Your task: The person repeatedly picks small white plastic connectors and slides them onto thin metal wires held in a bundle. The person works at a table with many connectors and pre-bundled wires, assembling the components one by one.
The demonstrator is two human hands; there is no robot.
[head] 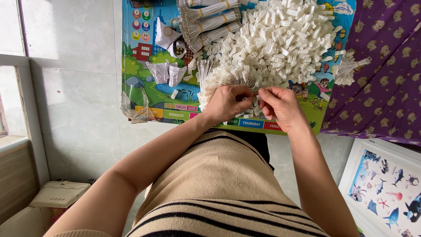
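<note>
— What has the left hand [228, 103] got?
— Fingers pinched on a fan of thin wires [219, 81] at the table's [149, 94] near edge.
— The right hand [280, 105]?
— Fingertips closed on a small white connector [255, 102]; the white pile [280, 39] lies behind.

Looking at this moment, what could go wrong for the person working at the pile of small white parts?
1. The left hand and right hand pinch a tiny white piece right at the edge of the colourful mat; a slip would likely drop it to the floor.
2. The heap of white plastic parts is loose, so a nudge could spill some.
3. The wire bundles lie against the heap and might tangle.
</note>
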